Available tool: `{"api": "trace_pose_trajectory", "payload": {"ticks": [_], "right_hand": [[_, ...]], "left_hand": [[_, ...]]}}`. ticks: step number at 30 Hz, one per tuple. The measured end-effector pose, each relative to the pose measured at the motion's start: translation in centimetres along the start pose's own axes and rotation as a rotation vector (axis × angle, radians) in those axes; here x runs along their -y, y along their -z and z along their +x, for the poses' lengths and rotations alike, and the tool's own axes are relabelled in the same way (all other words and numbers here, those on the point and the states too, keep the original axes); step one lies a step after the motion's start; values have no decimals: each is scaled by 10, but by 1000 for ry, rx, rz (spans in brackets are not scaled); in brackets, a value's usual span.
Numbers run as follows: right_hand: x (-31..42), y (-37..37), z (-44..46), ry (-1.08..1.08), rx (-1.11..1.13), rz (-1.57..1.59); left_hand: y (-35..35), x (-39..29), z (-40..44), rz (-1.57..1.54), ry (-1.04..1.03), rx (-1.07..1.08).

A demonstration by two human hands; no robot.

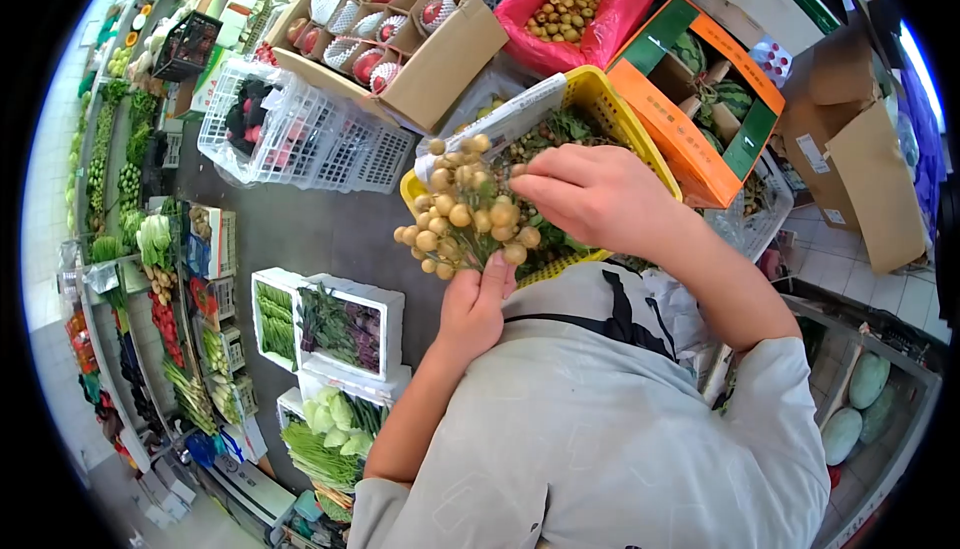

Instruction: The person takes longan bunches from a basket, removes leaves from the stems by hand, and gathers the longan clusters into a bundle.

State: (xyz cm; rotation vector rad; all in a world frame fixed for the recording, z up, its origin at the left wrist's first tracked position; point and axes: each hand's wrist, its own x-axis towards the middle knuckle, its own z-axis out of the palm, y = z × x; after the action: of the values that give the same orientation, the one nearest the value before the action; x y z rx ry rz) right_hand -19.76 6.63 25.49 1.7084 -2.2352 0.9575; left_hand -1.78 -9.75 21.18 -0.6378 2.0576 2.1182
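Observation:
My left hand (pixel 474 311) is closed round the stems of a bunch of longans (pixel 462 211), round tan fruit on thin stalks, with the thumb on top. The bunch is upright over the near left end of a yellow plastic basket (pixel 655 154). My right hand (pixel 590 194) is at the right side of the bunch, with fingertips pinched together; what lies between them is too small to make out. Inside the basket are green leaves and twigs (pixel 560 139), partly covered by my right hand.
Beyond the basket stand a carton of net-wrapped red fruit (pixel 450 54), a pink-lined box of small brown fruit (pixel 565 9) and an orange carton of watermelons (pixel 650 99). A white crate (pixel 345 144) is at left. Foam boxes of vegetables (pixel 345 329) stand lower left, beside vegetable shelves.

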Motion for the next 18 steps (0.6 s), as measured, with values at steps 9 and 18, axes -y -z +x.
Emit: {"api": "trace_pose_trajectory", "payload": {"ticks": [9, 18], "right_hand": [[-12, -14, -19, -92, 148, 189], [-10, -23, -36, -338, 89, 554]], "left_hand": [[0, 7, 0, -101, 35, 54], [-6, 2, 4, -114, 62, 68]]}}
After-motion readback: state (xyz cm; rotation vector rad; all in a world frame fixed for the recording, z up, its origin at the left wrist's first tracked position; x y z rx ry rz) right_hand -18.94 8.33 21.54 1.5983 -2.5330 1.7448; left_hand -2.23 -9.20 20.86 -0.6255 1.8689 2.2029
